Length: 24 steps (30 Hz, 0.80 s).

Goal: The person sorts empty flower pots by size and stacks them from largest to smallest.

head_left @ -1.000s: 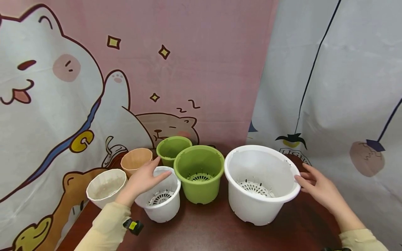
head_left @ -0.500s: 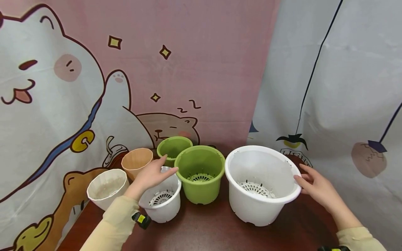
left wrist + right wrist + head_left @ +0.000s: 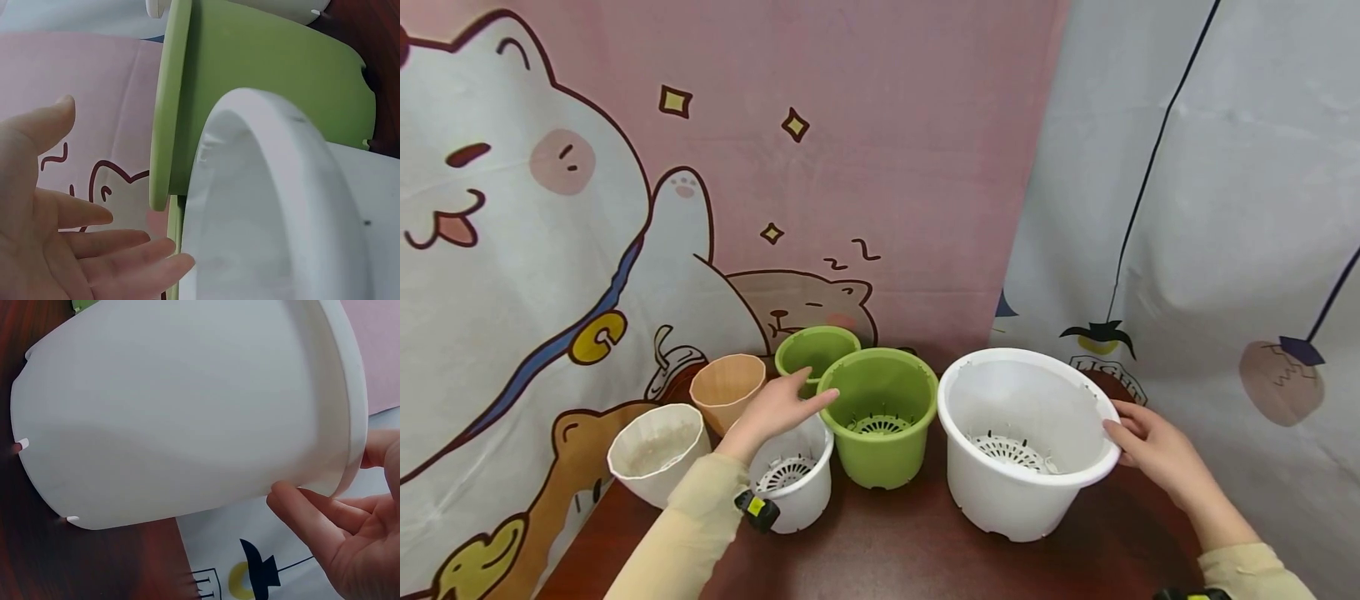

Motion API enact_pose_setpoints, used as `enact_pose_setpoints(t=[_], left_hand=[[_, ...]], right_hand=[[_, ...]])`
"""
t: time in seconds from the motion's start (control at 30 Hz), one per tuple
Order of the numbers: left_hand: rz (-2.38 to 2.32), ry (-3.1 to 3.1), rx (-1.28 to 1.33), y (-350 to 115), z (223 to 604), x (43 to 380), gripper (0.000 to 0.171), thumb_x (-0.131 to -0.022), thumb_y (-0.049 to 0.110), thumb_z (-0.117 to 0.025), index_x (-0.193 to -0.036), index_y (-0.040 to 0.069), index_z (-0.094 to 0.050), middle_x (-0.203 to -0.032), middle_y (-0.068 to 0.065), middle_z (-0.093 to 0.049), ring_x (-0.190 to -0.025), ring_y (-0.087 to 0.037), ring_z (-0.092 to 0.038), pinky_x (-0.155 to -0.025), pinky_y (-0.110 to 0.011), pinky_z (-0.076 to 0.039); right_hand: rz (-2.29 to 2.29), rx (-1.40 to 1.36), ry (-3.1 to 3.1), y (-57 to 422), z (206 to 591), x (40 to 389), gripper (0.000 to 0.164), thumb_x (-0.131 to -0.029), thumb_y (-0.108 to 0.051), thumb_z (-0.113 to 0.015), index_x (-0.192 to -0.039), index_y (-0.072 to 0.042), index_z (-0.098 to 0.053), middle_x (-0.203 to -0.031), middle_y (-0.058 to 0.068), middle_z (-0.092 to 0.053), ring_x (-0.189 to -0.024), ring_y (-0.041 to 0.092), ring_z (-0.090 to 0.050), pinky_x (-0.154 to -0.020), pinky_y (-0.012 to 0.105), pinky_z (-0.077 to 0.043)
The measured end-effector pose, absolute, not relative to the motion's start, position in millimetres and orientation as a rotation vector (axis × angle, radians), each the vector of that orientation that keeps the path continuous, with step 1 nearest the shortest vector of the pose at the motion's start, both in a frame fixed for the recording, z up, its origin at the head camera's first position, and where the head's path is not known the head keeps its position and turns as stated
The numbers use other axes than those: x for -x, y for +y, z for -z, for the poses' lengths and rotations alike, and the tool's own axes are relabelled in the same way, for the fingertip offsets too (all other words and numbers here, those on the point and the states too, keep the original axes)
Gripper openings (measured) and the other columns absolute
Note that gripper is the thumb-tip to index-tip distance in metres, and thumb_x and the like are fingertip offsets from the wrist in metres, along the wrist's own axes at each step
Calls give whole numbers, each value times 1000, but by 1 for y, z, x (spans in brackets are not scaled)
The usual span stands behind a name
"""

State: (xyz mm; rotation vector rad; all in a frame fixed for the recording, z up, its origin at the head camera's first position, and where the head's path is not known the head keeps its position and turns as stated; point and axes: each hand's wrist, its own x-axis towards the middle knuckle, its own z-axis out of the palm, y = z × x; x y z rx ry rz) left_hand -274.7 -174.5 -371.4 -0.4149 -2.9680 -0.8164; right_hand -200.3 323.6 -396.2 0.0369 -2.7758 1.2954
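My left hand hovers over the small white pot, fingers spread and holding nothing. Its thumb overlaps the left rim of the larger green pot in the head view. From the left wrist, its fingertips show close to the rim of the small white pot. My right hand pinches the right rim of the big white pot, thumb over the edge. Other fingers of that hand lie against the pot's outer wall. All these pots stand upright with slotted bases.
A smaller green pot stands behind the larger one. On the left are an orange fluted pot and a cream fluted pot. The dark red tabletop meets a printed cloth behind.
My left hand has moved right and slightly forward, from over the small white pot's left side to the green pot's rim. The right hand stays at the big white pot.
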Motion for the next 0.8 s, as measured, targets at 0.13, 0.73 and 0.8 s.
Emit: enact_pose_setpoints(t=[0.13, 0.73, 0.8], left_hand=[[863, -2971, 398, -172, 372, 280, 90, -80, 70, -46, -139, 3, -38, -131, -17, -49, -118, -32, -49, -98, -45, -36], [1243, -2975, 219, -158, 370, 296, 71, -86, 39, -63, -136, -5, -38, -121, -27, -53, -75, -27, -65, -54, -35, -54], [1260, -2972, 196, -157, 371, 298, 70, -86, 37, -63, -136, -5, -38, -121, -27, -53, -71, -27, -65, -54, -37, -54]], right_hand=[[-1327, -18, -2757, 322, 397, 200, 64, -95, -33, -49, -135, 13, -30, -120, 36, -48, -83, 21, -64, -66, 33, -54], [-1415, 8, -2714, 324, 402, 201, 65, -96, -34, -46, -136, 14, -27, -122, 38, -45, -88, 28, -64, -68, 37, -54], [-1416, 16, -2713, 324, 403, 201, 65, -96, -35, -46, -136, 14, -27, -123, 38, -45, -89, 29, -64, -68, 38, -54]])
